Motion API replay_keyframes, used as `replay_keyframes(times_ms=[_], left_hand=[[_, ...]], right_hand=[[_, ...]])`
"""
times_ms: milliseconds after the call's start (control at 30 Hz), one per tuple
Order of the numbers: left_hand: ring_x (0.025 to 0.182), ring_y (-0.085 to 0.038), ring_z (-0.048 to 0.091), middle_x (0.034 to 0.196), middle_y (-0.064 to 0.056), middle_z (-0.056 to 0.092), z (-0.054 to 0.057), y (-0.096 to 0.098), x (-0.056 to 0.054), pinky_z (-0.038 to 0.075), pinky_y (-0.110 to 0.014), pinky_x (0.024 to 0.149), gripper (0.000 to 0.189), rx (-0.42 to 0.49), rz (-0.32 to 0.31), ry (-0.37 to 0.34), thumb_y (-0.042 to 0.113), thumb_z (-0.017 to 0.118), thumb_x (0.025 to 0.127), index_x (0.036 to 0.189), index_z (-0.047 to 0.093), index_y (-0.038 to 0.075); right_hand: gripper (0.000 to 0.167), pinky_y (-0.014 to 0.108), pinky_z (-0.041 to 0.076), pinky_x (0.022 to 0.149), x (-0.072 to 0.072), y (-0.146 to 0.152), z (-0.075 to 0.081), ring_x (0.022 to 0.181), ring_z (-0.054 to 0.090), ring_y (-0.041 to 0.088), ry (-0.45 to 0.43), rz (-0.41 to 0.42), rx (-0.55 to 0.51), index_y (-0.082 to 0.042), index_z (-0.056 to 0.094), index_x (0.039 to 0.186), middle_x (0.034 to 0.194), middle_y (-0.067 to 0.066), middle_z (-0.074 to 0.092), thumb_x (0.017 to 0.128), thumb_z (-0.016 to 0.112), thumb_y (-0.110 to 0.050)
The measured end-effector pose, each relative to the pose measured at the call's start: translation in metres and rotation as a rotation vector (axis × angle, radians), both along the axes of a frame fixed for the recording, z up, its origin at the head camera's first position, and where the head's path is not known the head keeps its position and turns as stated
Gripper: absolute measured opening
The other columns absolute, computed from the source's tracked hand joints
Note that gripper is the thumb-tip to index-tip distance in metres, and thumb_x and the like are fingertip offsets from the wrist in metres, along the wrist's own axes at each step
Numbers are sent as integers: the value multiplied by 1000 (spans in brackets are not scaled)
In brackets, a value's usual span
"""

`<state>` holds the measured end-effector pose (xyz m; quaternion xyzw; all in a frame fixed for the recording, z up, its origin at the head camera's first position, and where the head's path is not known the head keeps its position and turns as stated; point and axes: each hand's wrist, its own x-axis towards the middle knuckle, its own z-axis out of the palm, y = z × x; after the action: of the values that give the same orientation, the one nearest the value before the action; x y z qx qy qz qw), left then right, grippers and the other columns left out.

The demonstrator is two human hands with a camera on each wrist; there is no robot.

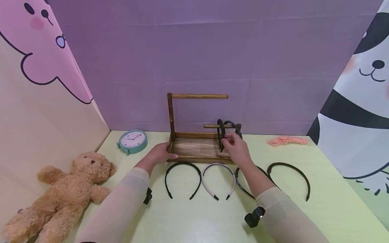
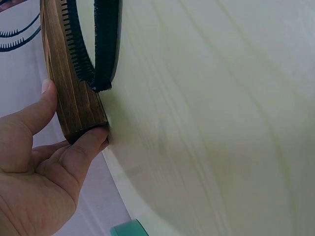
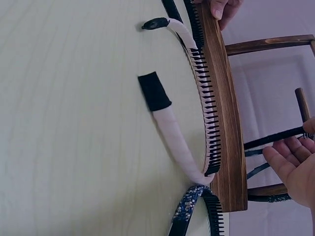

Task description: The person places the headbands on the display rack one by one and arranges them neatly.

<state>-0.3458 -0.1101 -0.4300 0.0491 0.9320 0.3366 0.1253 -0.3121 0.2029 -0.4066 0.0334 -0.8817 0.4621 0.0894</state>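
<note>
A wooden rack [image 1: 197, 159] with a tray base, a tall bar [image 1: 199, 96] and a lower bar [image 1: 209, 126] stands against the back wall. My left hand [image 1: 158, 155] grips its left end, thumb on the front and fingers round the corner, also seen in the left wrist view. On the lower bar hangs a black headband [image 1: 219, 133], pinched by my right hand [image 1: 237, 148]. A dark glittery headband [image 1: 232, 123] hangs farther right on that bar, partly behind the hand. In the right wrist view the fingers [image 3: 280, 160] touch the black headband [image 3: 270, 138].
Before the rack lie a black headband [image 1: 183, 163], a pale pink headband [image 1: 206, 185], a dark glittery headband [image 1: 241, 189] partly under my right arm, and a brown headband [image 1: 290, 164]. A teal clock [image 1: 132, 140] and teddy bear [image 1: 73, 182] are left; pink fringe [image 1: 287, 140] lies right.
</note>
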Motion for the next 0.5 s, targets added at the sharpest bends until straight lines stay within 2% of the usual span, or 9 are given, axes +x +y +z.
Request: replay_keyframes(times_ms=[267, 500], left_hand=[[144, -35, 34, 155, -18, 37, 0, 0, 1, 30, -50, 117, 85, -8, 1, -6, 34, 72, 90, 156, 25, 7], [144, -35, 33, 156, -17, 37, 0, 0, 1, 30, -50, 117, 85, -9, 6, -3, 34, 71, 90, 156, 24, 8]], right_hand=[[44, 43, 52, 92, 9, 4, 0, 113, 60, 30, -56, 41, 61, -6, 53, 134, 122, 14, 63, 100, 54, -35], [41, 42, 53, 88, 24, 12, 5, 110, 62, 28, -88, 84, 167, -8, 56, 130, 119, 11, 65, 100, 55, -36]])
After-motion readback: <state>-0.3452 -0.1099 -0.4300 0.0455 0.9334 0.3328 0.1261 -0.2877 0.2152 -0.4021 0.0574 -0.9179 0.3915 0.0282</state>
